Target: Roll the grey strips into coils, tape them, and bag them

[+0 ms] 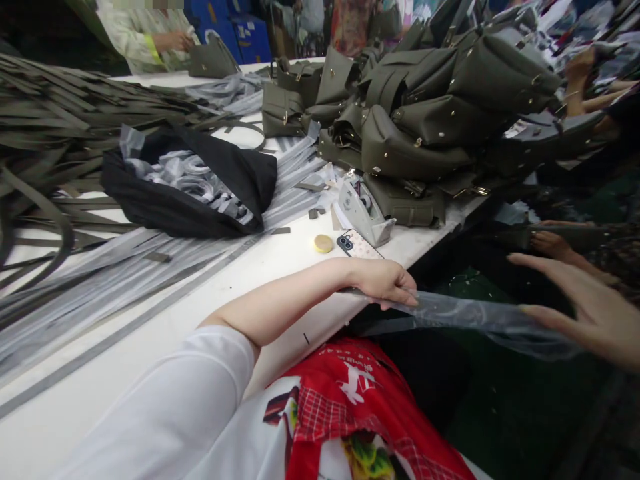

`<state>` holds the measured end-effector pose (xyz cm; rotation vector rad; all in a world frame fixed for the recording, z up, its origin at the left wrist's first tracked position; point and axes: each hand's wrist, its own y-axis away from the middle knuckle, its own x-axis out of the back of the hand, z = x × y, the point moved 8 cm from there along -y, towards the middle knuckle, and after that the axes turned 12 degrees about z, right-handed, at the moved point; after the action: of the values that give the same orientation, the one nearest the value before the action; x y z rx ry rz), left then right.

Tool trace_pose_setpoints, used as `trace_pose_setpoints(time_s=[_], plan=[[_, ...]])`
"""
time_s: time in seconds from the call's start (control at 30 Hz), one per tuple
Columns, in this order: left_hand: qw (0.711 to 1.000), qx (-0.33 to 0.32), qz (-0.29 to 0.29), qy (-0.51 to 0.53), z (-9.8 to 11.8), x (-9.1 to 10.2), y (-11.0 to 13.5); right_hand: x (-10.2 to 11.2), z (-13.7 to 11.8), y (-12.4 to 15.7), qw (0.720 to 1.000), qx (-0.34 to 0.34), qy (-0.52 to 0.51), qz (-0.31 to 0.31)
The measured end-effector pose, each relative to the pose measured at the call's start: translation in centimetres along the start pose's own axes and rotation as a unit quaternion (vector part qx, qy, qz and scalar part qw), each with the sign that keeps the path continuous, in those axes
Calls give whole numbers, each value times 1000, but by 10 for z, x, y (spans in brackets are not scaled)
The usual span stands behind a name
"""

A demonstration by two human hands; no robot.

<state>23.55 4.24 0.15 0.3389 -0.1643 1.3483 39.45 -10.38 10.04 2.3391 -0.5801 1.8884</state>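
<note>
My left hand rests at the edge of the white table, its fingers closed on one end of a long clear plastic sleeve. The sleeve stretches to the right past the table edge. My right hand is open with fingers spread, its fingertips touching the sleeve's far end. A phone and a small yellow tape roll lie just beyond my left hand.
A pile of olive-green handbags covers the table's far right. A black bag holds plastic-wrapped strips. Olive straps heap at the left. A white tape dispenser stands near the phone. Another person works at the far end.
</note>
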Motion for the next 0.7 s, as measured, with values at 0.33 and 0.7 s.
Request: trace_pose_setpoints(time_s=[0.33, 0.7], plan=[[793, -102, 548, -245, 43, 88, 105, -170, -121, -9, 842, -166, -498, -126], [780, 30, 521, 346, -37, 35, 90, -191, -180, -13, 817, -198, -536, -79]])
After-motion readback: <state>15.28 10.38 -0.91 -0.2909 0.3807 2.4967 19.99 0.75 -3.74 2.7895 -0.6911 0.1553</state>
